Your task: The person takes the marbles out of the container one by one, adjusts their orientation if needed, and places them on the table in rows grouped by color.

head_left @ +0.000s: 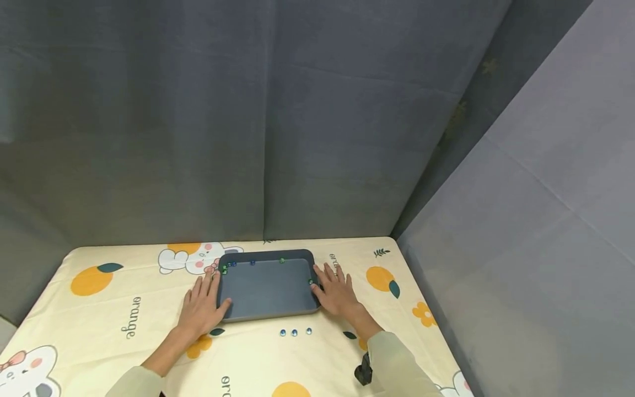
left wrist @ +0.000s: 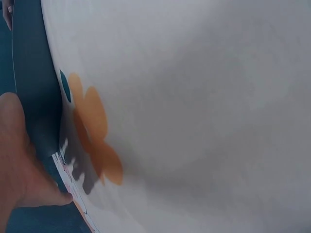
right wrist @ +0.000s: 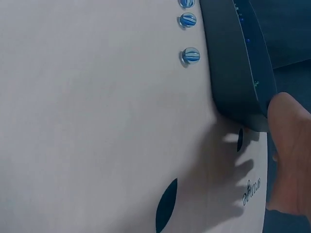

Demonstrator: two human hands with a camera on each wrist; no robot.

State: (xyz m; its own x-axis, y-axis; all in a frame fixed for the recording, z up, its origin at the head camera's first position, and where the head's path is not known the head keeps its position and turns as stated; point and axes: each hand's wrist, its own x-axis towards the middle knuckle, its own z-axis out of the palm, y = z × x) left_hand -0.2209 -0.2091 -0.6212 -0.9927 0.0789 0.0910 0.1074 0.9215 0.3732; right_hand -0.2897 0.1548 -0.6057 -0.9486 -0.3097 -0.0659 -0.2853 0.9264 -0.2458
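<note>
A dark grey rectangular tray (head_left: pixel 270 289) lies between both hands. My left hand (head_left: pixel 200 309) is at its left side, fingers straight and spread, thumb reaching over the rim. On the opposite side my right hand (head_left: pixel 337 295) touches the right rim, its fingers extended outside and its thumb over the edge. Inside the tray, green marbles (head_left: pixel 225 269) and blue marbles (head_left: pixel 252 263) lie along the far wall and in the far left corner. One green marble (head_left: pixel 311 282) sits by the right thumb. The right wrist view shows that thumb (right wrist: pixel 286 109) at the tray's corner.
Three clear marbles with blue swirls (head_left: pixel 295 332) stand in a row on the cloth just in front of the tray. A cream tablecloth (head_left: pixel 163 342) with orange and rabbit prints covers the table. Grey curtains (head_left: pixel 268 138) hang behind and on the right.
</note>
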